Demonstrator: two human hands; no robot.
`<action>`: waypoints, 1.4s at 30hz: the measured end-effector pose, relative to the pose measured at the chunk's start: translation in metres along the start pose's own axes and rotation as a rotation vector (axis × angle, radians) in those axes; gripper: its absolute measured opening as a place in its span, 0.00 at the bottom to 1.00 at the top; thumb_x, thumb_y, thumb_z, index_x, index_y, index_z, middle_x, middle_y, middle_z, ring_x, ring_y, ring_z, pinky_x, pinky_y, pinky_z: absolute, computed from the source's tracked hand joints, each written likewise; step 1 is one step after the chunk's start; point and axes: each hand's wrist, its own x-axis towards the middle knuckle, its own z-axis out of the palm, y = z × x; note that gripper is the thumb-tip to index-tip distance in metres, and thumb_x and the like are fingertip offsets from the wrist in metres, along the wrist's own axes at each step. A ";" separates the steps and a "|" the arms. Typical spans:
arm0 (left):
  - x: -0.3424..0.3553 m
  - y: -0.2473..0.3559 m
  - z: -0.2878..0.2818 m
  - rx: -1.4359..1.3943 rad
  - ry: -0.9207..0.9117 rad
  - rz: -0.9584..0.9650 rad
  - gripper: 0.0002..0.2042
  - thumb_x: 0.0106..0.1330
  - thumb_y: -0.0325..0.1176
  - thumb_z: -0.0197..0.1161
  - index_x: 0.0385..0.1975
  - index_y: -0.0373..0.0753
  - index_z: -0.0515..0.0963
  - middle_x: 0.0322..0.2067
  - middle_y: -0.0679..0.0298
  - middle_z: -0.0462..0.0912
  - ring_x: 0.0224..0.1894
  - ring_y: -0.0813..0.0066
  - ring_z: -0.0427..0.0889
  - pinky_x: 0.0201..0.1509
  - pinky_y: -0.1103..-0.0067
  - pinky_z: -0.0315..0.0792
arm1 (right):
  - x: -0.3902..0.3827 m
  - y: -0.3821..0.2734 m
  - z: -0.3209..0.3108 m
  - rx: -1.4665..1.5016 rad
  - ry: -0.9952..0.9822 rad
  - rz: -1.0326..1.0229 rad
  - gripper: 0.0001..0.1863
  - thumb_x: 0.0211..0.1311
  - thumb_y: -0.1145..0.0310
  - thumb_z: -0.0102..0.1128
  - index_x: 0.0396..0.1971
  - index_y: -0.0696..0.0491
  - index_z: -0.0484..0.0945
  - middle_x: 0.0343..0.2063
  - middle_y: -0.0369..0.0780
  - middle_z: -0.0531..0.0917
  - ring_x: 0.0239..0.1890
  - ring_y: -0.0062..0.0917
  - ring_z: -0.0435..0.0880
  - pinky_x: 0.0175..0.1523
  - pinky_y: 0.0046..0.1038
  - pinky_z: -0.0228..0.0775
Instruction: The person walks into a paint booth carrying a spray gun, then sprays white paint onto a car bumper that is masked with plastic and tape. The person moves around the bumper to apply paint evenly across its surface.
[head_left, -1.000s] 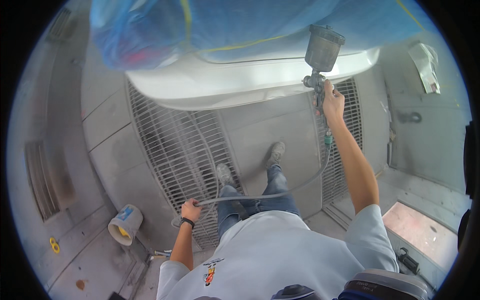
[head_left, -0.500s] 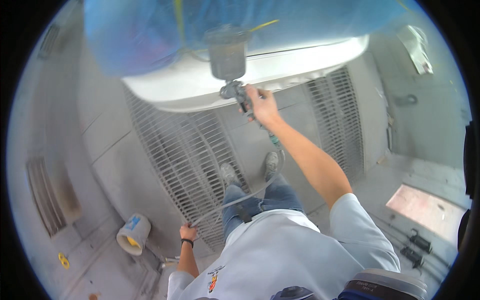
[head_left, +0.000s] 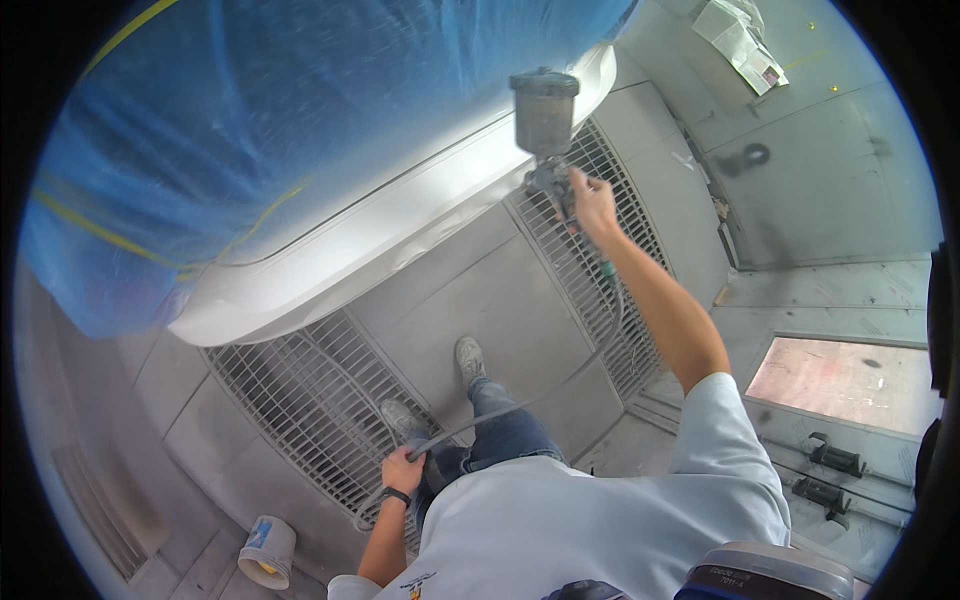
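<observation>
Blue plastic sheeting fills the upper left of my head view, crossed by yellow tape, and below its edge runs a long, glossy white panel. My right hand, arm stretched forward, is wrapped around the handle of a grey spray gun, near the right end of that panel. I cannot tell whether my finger is squeezing the trigger, nor how wide the gap to the panel is. On top of the gun sits a lidded, smoky grey cup, upright.

From the handle's foot a grey hose sags across in front of my legs to my left hand, which is closed around it beside my left thigh; a dark band circles that wrist. My left shoe is at the edge of one floor grate, my right shoe on the plain grey floor. A second grate lies beneath the gun and hose. At lower left, a whitish bucket leans over.
</observation>
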 end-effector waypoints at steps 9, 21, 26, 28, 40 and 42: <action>0.003 0.158 -0.006 -0.116 0.024 0.230 0.16 0.63 0.42 0.70 0.35 0.33 0.81 0.32 0.45 0.86 0.37 0.43 0.85 0.42 0.58 0.77 | 0.185 0.028 -0.149 -0.172 0.426 -0.207 0.31 0.73 0.43 0.56 0.32 0.63 0.82 0.18 0.41 0.82 0.19 0.26 0.84 0.16 0.30 0.73; -0.032 -0.018 -0.122 0.119 0.173 -0.003 0.31 0.67 0.63 0.63 0.22 0.35 0.78 0.25 0.45 0.83 0.34 0.40 0.82 0.36 0.55 0.75 | -0.019 0.071 -0.038 0.494 0.423 -0.182 0.19 0.80 0.60 0.47 0.55 0.56 0.80 0.43 0.40 0.84 0.40 0.26 0.84 0.34 0.31 0.81; -0.005 -0.158 -0.161 0.260 0.198 0.008 0.32 0.64 0.68 0.61 0.31 0.37 0.85 0.27 0.48 0.86 0.36 0.45 0.86 0.39 0.58 0.79 | -0.175 0.091 0.055 0.317 0.414 -0.181 0.24 0.78 0.49 0.52 0.47 0.57 0.82 0.32 0.38 0.84 0.29 0.20 0.80 0.25 0.25 0.77; -0.004 -0.219 -0.180 0.306 0.187 0.002 0.33 0.64 0.69 0.61 0.35 0.39 0.87 0.29 0.48 0.87 0.37 0.46 0.87 0.40 0.58 0.80 | -0.227 0.086 0.113 0.333 0.377 -0.117 0.25 0.78 0.48 0.53 0.47 0.57 0.82 0.31 0.38 0.85 0.28 0.21 0.81 0.24 0.25 0.77; -0.025 -0.453 -0.238 0.251 0.281 -0.048 0.31 0.66 0.65 0.62 0.27 0.34 0.83 0.28 0.45 0.85 0.36 0.40 0.84 0.41 0.55 0.77 | -0.358 -0.075 0.475 0.444 -0.202 -0.270 0.20 0.75 0.57 0.61 0.56 0.55 0.83 0.29 0.32 0.84 0.31 0.11 0.77 0.33 0.16 0.69; -0.025 -0.462 -0.230 0.295 0.242 -0.222 0.32 0.66 0.65 0.62 0.29 0.34 0.83 0.30 0.43 0.85 0.38 0.39 0.84 0.42 0.54 0.76 | -0.354 -0.071 0.503 0.313 -0.193 -0.313 0.20 0.72 0.58 0.63 0.51 0.59 0.85 0.28 0.35 0.85 0.33 0.16 0.79 0.40 0.24 0.73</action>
